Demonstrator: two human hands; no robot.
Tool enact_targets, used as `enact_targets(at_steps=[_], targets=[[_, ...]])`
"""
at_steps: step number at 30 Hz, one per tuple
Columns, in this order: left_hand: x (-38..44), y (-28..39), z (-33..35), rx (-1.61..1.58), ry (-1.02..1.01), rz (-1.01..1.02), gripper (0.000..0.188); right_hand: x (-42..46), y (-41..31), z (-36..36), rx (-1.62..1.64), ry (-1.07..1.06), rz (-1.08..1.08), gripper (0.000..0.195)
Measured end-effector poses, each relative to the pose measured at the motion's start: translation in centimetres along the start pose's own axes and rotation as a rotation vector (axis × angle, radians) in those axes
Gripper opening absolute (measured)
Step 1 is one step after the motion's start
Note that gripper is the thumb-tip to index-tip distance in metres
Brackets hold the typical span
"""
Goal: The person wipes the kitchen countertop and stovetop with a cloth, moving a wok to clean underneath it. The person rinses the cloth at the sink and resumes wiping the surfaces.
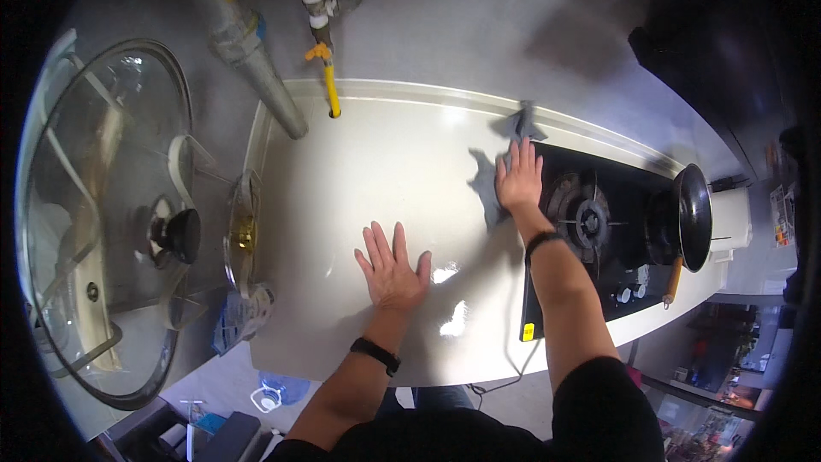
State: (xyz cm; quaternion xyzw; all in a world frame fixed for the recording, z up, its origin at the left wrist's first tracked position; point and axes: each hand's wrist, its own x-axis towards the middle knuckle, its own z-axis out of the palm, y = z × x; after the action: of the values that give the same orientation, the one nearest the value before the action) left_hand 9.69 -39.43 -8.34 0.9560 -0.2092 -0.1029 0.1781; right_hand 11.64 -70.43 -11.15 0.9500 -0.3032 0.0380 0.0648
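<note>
My left hand (392, 273) lies palm down on the white countertop (333, 179), fingers spread, with no object in it. Farther right, my right hand (521, 176) rests flat on a crumpled grey cloth (490, 196) beside the left edge of the black gas hob (628, 192). Part of the cloth reaches up to the raised rim at the wall; some of it is hidden beneath the hand. The hob's near burner (590, 218) is just right of my right wrist.
A black wok (693, 218) with a wooden handle stands at the hob's right. Metal pipes (256, 70) and a yellow gas valve pipe (331, 90) meet the counter's back left. A large glass lid (128, 160) is racked at far left. A cable (513, 378) hangs in front.
</note>
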Motion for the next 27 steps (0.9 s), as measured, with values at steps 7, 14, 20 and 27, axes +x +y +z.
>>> enact_targets(at_steps=[7,14,20,27], targets=[[0.1,-0.1,0.4,0.028,0.116,0.023,0.076,-20.0,1.3,-4.4,0.165,0.019,-0.167,0.059],[0.3,0.2,0.6,0.074,0.075,0.018,0.075,-32.7,1.1,-7.6,0.138,-0.262,-0.048,0.066],[0.1,-0.1,1.0,0.102,0.097,0.020,0.076,-23.4,0.5,-6.6,0.148,-0.089,-0.145,0.067],[0.1,0.3,0.8,0.110,0.132,0.071,0.075,-8.7,-2.9,-3.7,-0.086,-0.199,0.270,0.062]])
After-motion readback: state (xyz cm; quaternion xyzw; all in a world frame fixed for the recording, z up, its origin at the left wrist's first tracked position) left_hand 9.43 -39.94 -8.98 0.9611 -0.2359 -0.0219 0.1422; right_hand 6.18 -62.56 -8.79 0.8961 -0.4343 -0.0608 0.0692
